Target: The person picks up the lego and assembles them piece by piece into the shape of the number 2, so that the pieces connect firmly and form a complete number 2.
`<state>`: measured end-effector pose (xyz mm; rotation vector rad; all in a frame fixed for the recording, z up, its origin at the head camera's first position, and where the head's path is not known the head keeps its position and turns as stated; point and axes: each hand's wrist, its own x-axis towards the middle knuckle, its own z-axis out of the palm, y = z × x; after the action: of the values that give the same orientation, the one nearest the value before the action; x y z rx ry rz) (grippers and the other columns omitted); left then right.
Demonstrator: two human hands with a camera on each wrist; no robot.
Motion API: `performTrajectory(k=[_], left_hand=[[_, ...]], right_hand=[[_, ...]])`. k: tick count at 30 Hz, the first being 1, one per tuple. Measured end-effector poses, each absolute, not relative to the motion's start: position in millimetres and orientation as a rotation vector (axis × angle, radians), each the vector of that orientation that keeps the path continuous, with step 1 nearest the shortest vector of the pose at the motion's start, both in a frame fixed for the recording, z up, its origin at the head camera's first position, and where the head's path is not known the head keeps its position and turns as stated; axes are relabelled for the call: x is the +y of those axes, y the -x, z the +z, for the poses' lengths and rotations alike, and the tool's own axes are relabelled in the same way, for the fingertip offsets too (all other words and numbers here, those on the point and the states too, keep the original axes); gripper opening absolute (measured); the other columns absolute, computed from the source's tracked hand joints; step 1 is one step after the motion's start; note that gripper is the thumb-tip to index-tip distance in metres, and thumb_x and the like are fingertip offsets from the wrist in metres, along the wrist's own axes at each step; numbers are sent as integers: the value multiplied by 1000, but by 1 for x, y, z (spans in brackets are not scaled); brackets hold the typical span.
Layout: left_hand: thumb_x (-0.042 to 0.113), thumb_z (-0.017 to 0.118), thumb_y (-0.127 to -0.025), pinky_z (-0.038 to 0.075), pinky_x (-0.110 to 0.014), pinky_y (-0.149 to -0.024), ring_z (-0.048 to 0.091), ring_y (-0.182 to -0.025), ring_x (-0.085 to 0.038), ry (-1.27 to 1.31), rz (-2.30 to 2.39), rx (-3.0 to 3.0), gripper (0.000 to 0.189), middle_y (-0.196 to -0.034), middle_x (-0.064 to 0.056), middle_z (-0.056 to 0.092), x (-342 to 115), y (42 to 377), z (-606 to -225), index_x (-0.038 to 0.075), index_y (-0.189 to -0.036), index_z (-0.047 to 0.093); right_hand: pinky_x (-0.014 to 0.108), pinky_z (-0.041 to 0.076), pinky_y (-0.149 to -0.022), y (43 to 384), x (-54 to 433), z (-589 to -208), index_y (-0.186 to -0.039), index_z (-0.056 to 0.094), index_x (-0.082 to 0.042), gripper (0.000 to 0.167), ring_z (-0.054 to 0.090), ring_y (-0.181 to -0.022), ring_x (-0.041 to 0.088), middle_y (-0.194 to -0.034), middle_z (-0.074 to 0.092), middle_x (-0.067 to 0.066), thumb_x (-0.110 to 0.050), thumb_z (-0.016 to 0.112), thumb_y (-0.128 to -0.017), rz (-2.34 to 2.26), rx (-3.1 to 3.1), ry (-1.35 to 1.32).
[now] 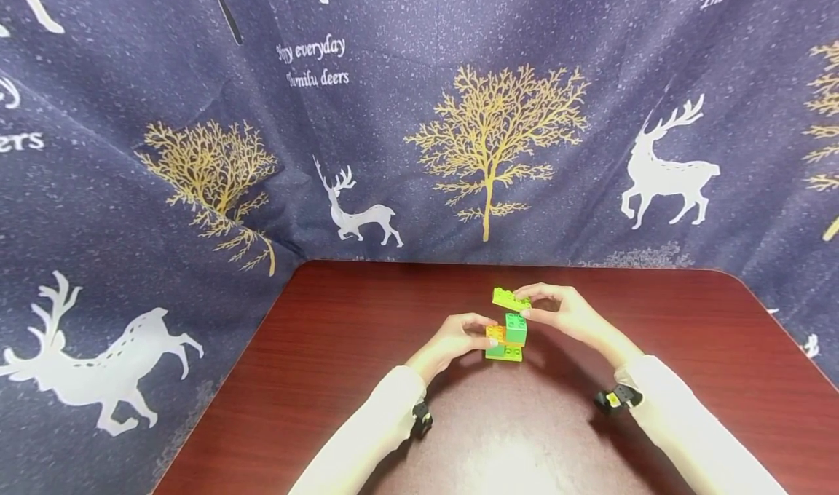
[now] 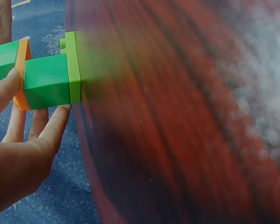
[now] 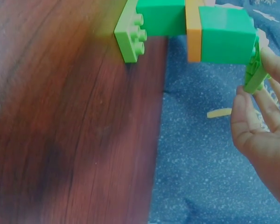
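A stepped stack of toy building bricks stands on the table. Its lime base plate (image 1: 513,355) carries a lower green brick (image 2: 46,83), then an orange plate (image 3: 193,32) and an upper green brick (image 1: 516,329). My left hand (image 1: 457,338) grips the stack from the left, thumb at the orange plate and fingers along the lower green brick. Above the stack, my right hand (image 1: 569,314) pinches a loose lime plate (image 1: 509,299) by its right end. In the right wrist view, that plate is tilted against the upper green brick's studs; whether it touches them I cannot tell.
The reddish-brown wooden table (image 1: 367,313) extends around the stack, with a glare patch near its front. Behind it hangs a dark blue cloth (image 1: 406,131) printed with deer and trees. Each wrist wears a small black camera (image 1: 618,399).
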<state>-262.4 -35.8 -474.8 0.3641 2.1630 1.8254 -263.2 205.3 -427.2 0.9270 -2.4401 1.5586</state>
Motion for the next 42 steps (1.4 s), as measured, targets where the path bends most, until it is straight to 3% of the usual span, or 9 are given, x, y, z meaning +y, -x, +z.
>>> performTrajectory(k=[19, 33, 42], left_hand=[[3, 79, -75, 52, -27, -76, 68, -84, -16, -347, 1815, 2174, 33, -97, -7, 71, -36, 261, -473, 3, -108, 71], [-2, 76, -76, 52, -27, -77, 67, -85, -17, -334, 1801, 2215, 31, -99, -13, 70, -33, 261, -475, -2, -106, 69], [1, 78, -75, 52, -29, -79, 68, -87, -18, -313, 1804, 2199, 35, -101, -10, 70, -35, 260, -472, 2, -109, 69]], right_hand=[[31, 54, -79, 254, 199, -434, -112, 66, 0, 28, 63, -102, 13, -115, 65, 19, 5, 68, -84, 1635, -2316, -1133], [37, 54, -80, 249, 200, -433, -105, 69, -4, 25, 64, -100, 15, -110, 67, 15, 3, 73, -81, 1524, -2331, -1089], [34, 54, -80, 247, 202, -434, -107, 69, -5, 28, 65, -97, 15, -112, 67, 14, 2, 74, -80, 1522, -2346, -1071]])
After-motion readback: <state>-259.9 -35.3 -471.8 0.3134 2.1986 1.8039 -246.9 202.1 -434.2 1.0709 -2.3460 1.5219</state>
